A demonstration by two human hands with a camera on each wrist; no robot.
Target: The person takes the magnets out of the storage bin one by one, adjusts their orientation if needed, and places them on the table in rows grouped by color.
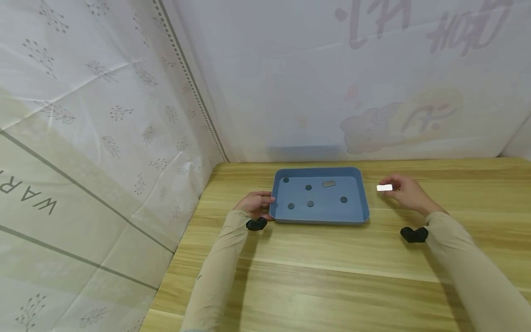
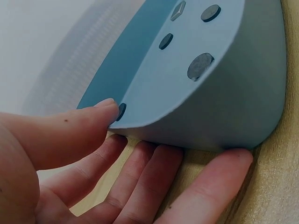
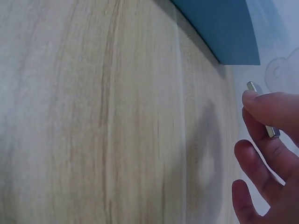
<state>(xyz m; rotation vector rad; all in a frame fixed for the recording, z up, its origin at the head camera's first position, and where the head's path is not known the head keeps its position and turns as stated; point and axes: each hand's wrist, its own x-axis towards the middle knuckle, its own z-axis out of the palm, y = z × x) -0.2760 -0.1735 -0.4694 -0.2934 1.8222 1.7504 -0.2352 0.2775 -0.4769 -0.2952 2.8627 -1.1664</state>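
A blue shallow tray [image 1: 325, 215] sits on the wooden table, holding several small dark grey discs [image 1: 310, 204] and a flat silver rectangular bar [image 1: 329, 183]. At its left end, my left hand [image 1: 258, 202] grips the tray, with the thumb [image 2: 88, 126] over the rim and the other fingers against the outer wall. To the right of the tray, my right hand [image 1: 408, 192] pinches a small shiny metal bar [image 3: 272, 131] between thumb and forefinger, raised over the table. The bar shines white in the head view. The remaining right fingers are loosely bent.
The wooden table [image 1: 290, 286] runs up to a pale printed cloth [image 1: 265, 92] hanging behind it. Another patterned cloth [image 1: 95, 152] hangs along the left edge. Black wrist mounts [image 1: 414, 234] sit on both forearms.
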